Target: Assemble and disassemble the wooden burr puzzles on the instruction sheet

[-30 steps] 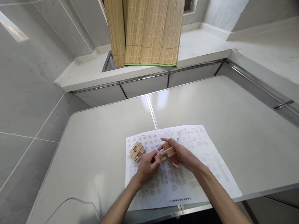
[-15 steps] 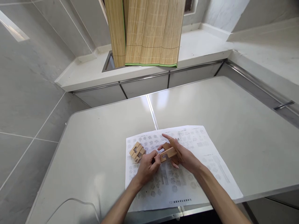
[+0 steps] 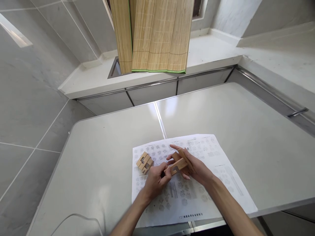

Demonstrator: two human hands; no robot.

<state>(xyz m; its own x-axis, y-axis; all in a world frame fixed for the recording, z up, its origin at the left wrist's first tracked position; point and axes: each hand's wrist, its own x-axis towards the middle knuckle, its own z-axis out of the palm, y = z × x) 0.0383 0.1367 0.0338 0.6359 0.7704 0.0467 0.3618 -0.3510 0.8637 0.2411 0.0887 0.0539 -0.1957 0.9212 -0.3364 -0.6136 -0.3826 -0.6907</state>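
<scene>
My left hand (image 3: 157, 178) pinches the near end of a notched wooden puzzle piece (image 3: 179, 166) between thumb and fingers. The far end of that piece meets other wooden pieces (image 3: 185, 158) in my right hand (image 3: 197, 165), whose fingers curl around them while the index finger points out to the left. How the pieces fit together is partly hidden by my fingers. Left of my hands, more notched wooden pieces (image 3: 144, 162) lie side by side, one with a dark number on its end. Beneath everything is a printed instruction sheet (image 3: 209, 205) with rows of small diagrams.
The sheet lies on a pale folding table (image 3: 110, 157) with a metal seam (image 3: 159, 119). A white cable (image 3: 81, 214) runs along the lower left. Behind stands a white counter (image 3: 209, 54) with a bamboo mat (image 3: 159, 39) hanging over a sink (image 3: 114, 68).
The notched piece has tilted slightly, and another piece in my right hand now shows more clearly, standing across it. My head view has shifted a little.
</scene>
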